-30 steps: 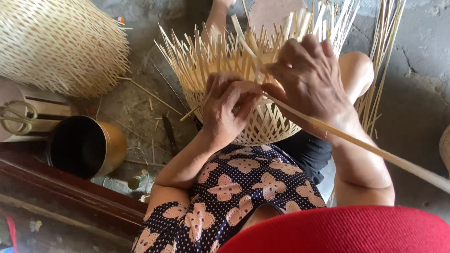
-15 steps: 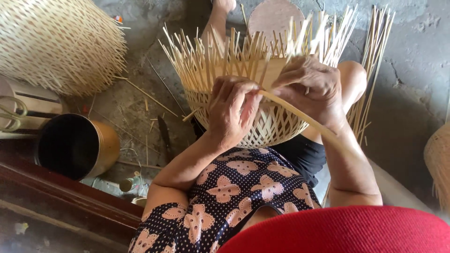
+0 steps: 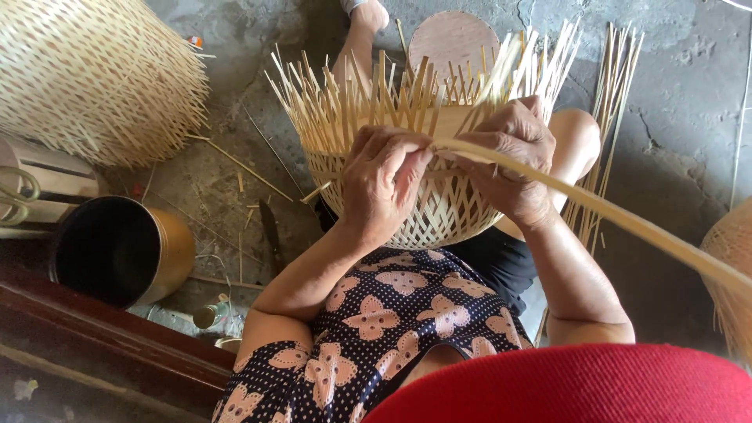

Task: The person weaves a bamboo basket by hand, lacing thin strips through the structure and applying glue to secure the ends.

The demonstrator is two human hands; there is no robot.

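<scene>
The person is sitting on the concrete floor (image 3: 674, 117) with the half-woven basket (image 3: 439, 211) propped in the lap, and the change since a second ago is plain: the long bamboo strip (image 3: 627, 223) is now lying lower and flatter against the basket's rim than it was, when it was crossing steeply below the right hand. That suggests the strip is being drawn in snug along the rim, one more course of the weave being laid rather than a new piece being started.

The left hand (image 3: 384, 184) is curling closed over the rim, fingers pinching the strip's near end down among the upright stakes (image 3: 376, 110). The right hand (image 3: 513, 157) is also closing narrow around the strip, pressing it to the basket wall.

The strip's long axis is running from about nine o'clock at the hands out toward four o'clock, its free end leaving the view at the right edge. The basket's open mouth is facing twelve o'clock, its stakes fanning away from the person.

At ten o'clock a finished woven basket (image 3: 94, 70) is resting, with a dark-mouthed metal can (image 3: 117, 251) at eight o'clock and spare bamboo slats (image 3: 611, 110) lying at two o'clock.
</scene>
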